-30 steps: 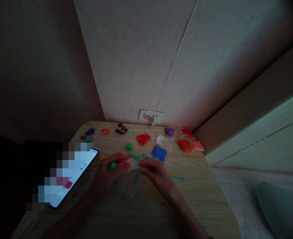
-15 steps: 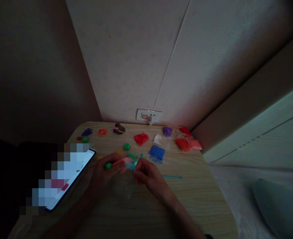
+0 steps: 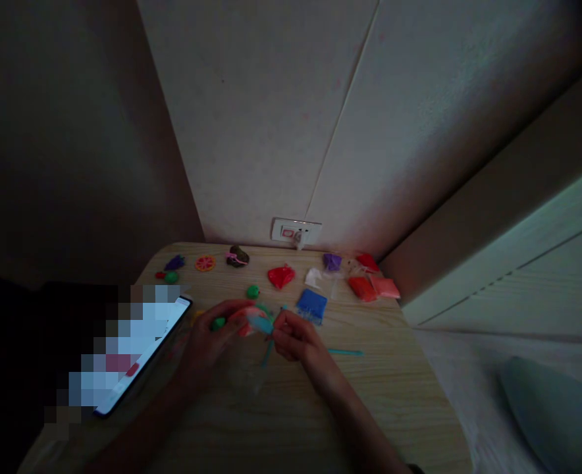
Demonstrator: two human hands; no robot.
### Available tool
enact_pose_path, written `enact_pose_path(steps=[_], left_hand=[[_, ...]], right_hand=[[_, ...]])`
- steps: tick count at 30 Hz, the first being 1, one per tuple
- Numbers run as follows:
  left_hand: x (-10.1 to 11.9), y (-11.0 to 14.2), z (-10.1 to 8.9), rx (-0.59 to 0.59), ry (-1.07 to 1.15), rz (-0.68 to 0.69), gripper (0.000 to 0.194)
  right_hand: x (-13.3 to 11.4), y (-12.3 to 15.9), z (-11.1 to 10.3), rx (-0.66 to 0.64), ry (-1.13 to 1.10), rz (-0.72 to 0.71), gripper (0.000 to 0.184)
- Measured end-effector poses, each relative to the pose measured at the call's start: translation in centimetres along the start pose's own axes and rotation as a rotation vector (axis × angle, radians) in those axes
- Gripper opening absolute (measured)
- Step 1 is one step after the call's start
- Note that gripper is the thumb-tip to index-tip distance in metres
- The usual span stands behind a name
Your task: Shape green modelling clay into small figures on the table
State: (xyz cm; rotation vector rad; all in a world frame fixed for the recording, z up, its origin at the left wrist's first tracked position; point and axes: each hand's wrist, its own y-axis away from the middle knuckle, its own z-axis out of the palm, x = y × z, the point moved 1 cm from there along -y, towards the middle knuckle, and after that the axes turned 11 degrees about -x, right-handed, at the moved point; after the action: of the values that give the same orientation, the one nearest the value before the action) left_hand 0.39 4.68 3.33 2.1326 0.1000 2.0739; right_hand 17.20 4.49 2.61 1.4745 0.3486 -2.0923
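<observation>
My left hand is closed around a soft pink piece that looks like modelling clay, with a green lump showing between its fingers. My right hand pinches a light-blue plastic tool, its broad, blurred end pointing left at the pink piece. Whether tool and piece touch I cannot tell. A thin blue stick slants below the fingers of my right hand. Just beyond the hands sits a small green ball.
On the wooden table lie a phone at left, a blue packet, a red packet, a purple one and orange-red ones. Another blue tool lies at right. Small clay shapes line the back left.
The light-blue tool's end has turned and now shows broader and clearer beside the pink piece. My right hand has shifted slightly right; my left hand keeps its hold.
</observation>
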Motion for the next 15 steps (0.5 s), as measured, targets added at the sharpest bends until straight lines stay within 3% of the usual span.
enact_pose_path(steps=[8,11,15], left_hand=[[0.4,-0.1,0.1,-0.055,-0.174,0.059,0.021],[0.0,-0.1,0.3,-0.055,-0.167,0.058,0.024],[-0.6,0.2,0.5,-0.008,-0.026,-0.045,0.029]], right_hand=[[0.4,0.1,-0.4,0.020,-0.166,0.151,0.033],[0.7,0.0,-0.2,0.041,-0.175,0.118,0.034],[0.8,0.0,0.2,0.104,-0.144,0.000,0.034]])
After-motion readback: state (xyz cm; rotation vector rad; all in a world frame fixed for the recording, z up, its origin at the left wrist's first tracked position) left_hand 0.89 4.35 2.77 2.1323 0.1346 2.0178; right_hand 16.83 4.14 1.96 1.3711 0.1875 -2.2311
